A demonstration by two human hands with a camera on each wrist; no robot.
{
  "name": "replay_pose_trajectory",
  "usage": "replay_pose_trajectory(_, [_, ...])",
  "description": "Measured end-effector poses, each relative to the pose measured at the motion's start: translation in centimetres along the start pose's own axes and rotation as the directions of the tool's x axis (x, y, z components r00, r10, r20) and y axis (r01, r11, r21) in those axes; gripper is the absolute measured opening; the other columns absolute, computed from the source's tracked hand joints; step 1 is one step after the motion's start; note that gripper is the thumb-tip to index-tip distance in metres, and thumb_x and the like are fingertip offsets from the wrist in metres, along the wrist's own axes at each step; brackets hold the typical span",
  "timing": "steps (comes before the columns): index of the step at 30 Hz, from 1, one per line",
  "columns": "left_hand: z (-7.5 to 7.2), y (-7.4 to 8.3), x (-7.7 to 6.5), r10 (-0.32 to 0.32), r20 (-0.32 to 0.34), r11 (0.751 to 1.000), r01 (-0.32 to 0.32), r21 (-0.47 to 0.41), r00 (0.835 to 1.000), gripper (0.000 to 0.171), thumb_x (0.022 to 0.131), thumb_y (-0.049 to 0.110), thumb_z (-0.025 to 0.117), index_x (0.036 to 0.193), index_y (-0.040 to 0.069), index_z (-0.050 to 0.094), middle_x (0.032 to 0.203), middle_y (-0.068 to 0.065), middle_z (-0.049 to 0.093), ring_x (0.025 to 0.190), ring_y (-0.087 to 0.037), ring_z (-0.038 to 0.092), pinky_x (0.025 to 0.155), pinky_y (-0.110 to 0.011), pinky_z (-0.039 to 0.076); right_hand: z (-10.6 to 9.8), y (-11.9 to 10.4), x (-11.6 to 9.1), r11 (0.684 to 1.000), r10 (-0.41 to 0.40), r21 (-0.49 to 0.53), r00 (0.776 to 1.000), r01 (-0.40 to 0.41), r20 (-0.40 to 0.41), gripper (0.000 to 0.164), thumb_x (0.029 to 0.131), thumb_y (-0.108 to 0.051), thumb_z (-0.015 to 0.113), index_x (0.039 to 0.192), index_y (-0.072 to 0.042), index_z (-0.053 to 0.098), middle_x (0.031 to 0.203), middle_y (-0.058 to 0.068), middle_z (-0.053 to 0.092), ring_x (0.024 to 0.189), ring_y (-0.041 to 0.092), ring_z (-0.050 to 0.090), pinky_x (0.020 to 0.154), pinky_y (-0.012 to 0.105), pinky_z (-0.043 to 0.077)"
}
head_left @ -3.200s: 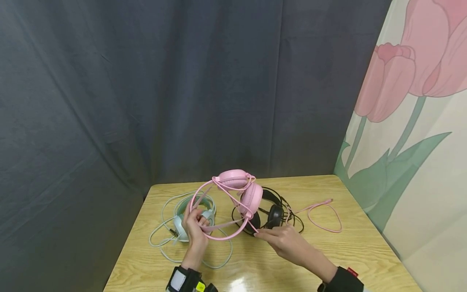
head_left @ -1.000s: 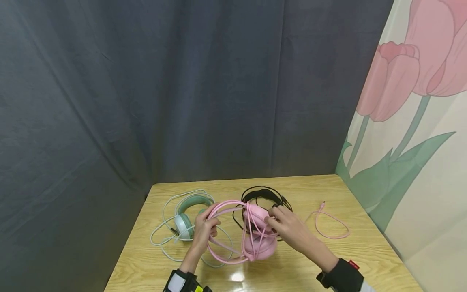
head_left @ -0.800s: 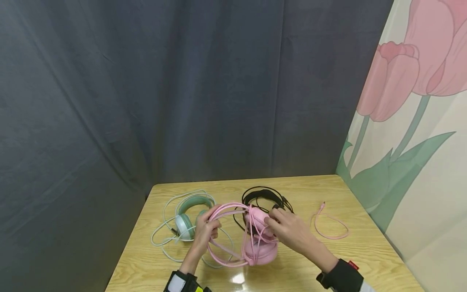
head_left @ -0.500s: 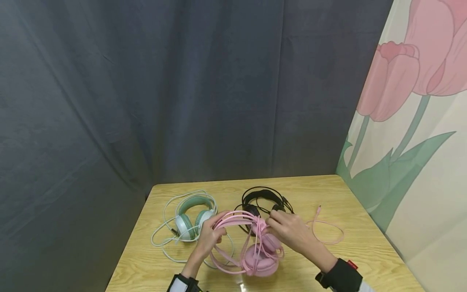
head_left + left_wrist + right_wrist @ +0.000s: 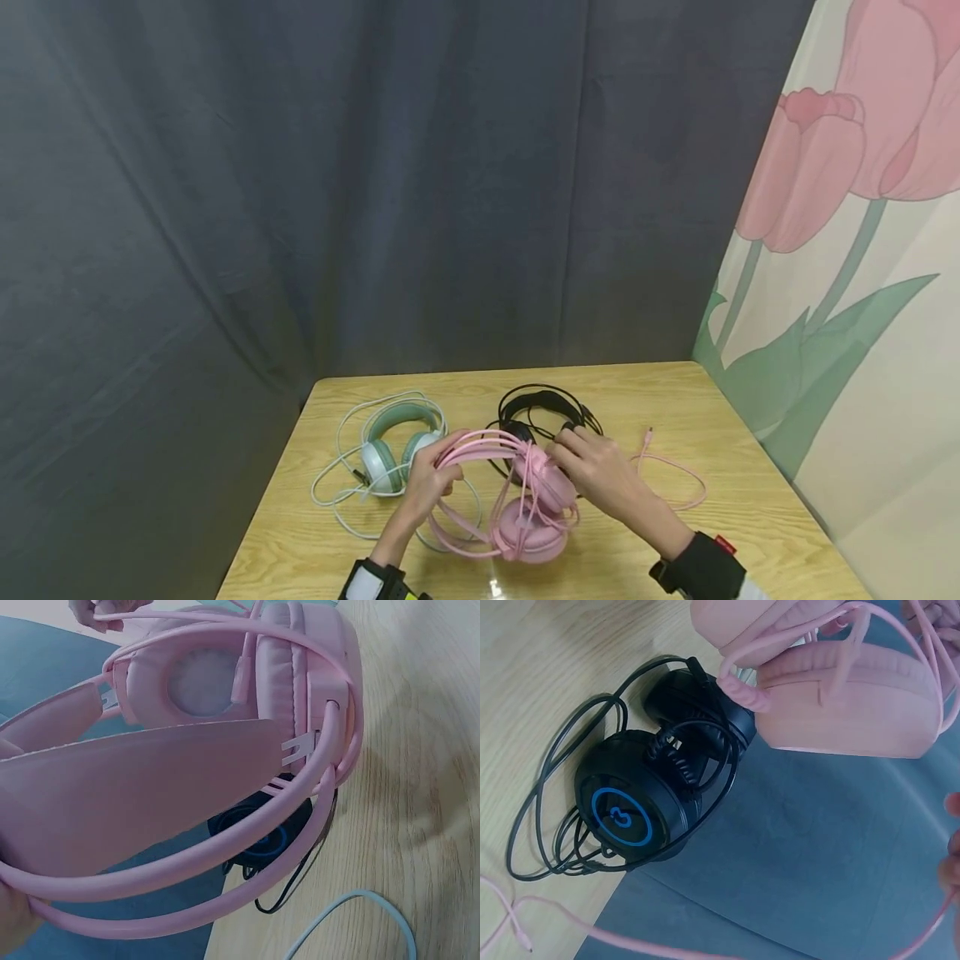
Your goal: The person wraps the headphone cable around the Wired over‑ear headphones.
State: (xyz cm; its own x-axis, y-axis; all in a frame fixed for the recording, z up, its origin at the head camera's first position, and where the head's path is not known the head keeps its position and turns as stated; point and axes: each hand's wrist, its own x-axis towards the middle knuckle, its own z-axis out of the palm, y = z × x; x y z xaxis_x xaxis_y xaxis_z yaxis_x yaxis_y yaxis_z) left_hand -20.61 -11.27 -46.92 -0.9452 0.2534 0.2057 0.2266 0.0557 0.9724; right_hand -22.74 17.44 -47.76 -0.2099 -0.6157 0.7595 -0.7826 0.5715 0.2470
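A pair of pink headphones point(image 5: 532, 533) is held above the front of the table, its cable looped around the ear cups and headband. My left hand point(image 5: 427, 483) grips the headband at its top, and the wide inner strap point(image 5: 150, 787) fills the left wrist view. Beside the upper ear cup, my right hand point(image 5: 592, 471) pinches the pink cable point(image 5: 645, 946). In the left wrist view, the right hand's fingertips point(image 5: 105, 613) show on a strand of it. The cable's free end point(image 5: 648, 437) lies on the table to the right.
Mint-and-white headphones point(image 5: 381, 468) lie at left on the wooden table point(image 5: 622, 558), their pale cable point(image 5: 324, 498) spread around them. Black headphones point(image 5: 634, 799) with a tangled black cable lie behind the pink pair. A dark curtain point(image 5: 465, 208) hangs at the back.
The pink headphones have come down and tipped, ear cups now lower and nearer the person. My right hand has risen to the upper cup. The cable's free end has slid left and nearer.
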Motion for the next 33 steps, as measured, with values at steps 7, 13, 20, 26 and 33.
replay_pose_trajectory(7, [0.0, 0.6, -0.3, 0.063, 0.081, 0.99, -0.072, 0.119, 0.995, 0.06, 0.07, -0.008, 0.054, 0.13, -0.007, 0.06, 0.105, -0.019, 0.063, 0.051, -0.002, 0.042, 0.048, -0.018, 0.038, 0.3, 0.4, 0.1, 0.998, 0.053, 0.034, 0.995, -0.05, -0.082, 0.034, 0.098, -0.041, 0.059, 0.081, -0.011, 0.064, 0.076, -0.003, 0.053, 0.056, 0.009, 0.044, 0.044, 0.017, 0.035])
replay_pose_trajectory(13, [-0.3, -2.0, 0.2, 0.059, 0.134, 0.988, -0.077, 0.134, 0.989, 0.062, 0.071, -0.008, 0.053, 0.134, -0.007, 0.056, 0.117, -0.023, 0.062, 0.051, -0.002, 0.041, 0.049, -0.018, 0.037, 0.5, 0.2, -0.3, 0.998, 0.054, 0.042, 0.997, -0.052, -0.053, 0.031, 0.105, -0.025, 0.048, 0.084, -0.011, 0.067, 0.081, -0.001, 0.062, 0.063, 0.014, 0.048, 0.049, 0.019, 0.039])
replay_pose_trajectory(20, [-1.0, -3.5, 0.5, 0.092, 0.17, 0.994, -0.102, 0.047, 0.981, 0.065, 0.071, -0.001, 0.057, 0.135, -0.001, 0.057, 0.112, -0.018, 0.063, 0.054, -0.004, 0.043, 0.048, -0.018, 0.038, 0.7, 0.7, -0.5, 0.987, 0.12, 0.11, 0.992, -0.116, -0.031, 0.034, 0.106, -0.018, 0.04, 0.089, -0.01, 0.068, 0.09, 0.001, 0.063, 0.072, 0.017, 0.054, 0.057, 0.025, 0.046])
replay_pose_trajectory(26, [-1.3, -3.6, 0.4, 0.109, 0.206, 0.994, -0.109, -0.015, 0.972, 0.064, 0.071, -0.002, 0.057, 0.135, -0.002, 0.058, 0.095, -0.008, 0.062, 0.05, -0.002, 0.037, 0.046, -0.017, 0.034, 0.0, 1.4, -1.1, 0.953, 0.253, 0.167, 0.967, -0.252, 0.017, 0.04, 0.095, -0.05, 0.057, 0.083, -0.013, 0.066, 0.077, -0.006, 0.06, 0.059, 0.005, 0.053, 0.05, 0.018, 0.044])
replay_pose_trajectory(33, [-1.8, -3.7, 0.3, 0.148, 0.2, 0.986, -0.128, -0.11, 0.968, 0.065, 0.071, -0.006, 0.053, 0.136, -0.009, 0.053, 0.068, 0.0, 0.045, 0.048, -0.003, 0.032, 0.046, -0.019, 0.031, -0.2, 1.9, -1.8, 0.934, 0.23, 0.259, 0.968, -0.248, 0.099, 0.035, 0.083, 0.015, 0.051, 0.1, -0.009, 0.071, 0.097, 0.002, 0.065, 0.086, 0.016, 0.058, 0.067, 0.027, 0.049])
